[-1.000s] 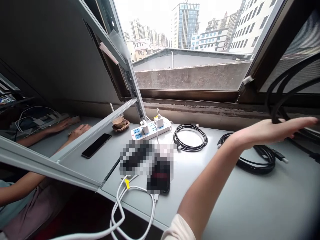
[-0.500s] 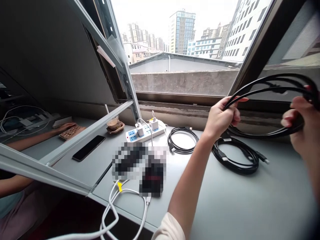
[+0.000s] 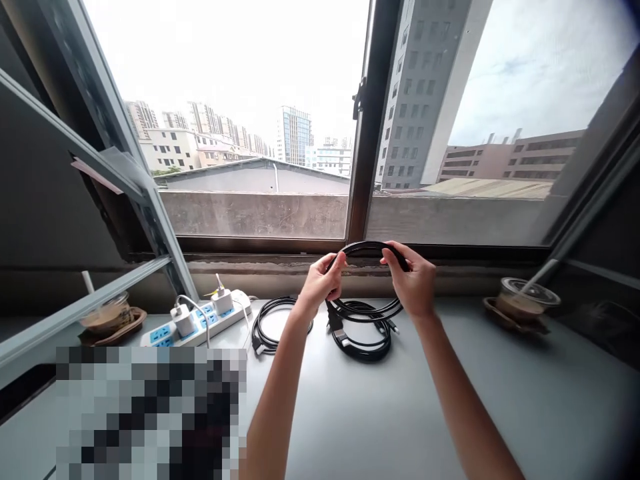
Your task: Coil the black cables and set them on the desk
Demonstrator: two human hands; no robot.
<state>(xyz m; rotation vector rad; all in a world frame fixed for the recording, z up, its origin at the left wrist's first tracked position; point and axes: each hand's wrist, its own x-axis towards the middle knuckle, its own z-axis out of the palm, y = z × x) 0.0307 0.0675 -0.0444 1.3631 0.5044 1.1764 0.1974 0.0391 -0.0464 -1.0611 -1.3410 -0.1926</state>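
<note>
Both my hands hold one coiled black cable (image 3: 369, 248) up in front of the window. My left hand (image 3: 323, 285) grips the loop's left side with fingers closed. My right hand (image 3: 413, 283) pinches the loop's right side. The loop hangs down to just above the grey table (image 3: 450, 413). Below it on the table lies another black coiled cable (image 3: 364, 345). A third black coil (image 3: 267, 327) lies to its left.
A white power strip (image 3: 200, 317) with two white chargers sits at the left. A drink cup with a straw (image 3: 107, 313) stands far left, another cup (image 3: 525, 300) at the right. The open window frame (image 3: 125, 193) slants over the left side.
The view has swung up and to the right. My hands have come together at the centre, and the wide cable loop is now gathered into a smaller coil between them.
</note>
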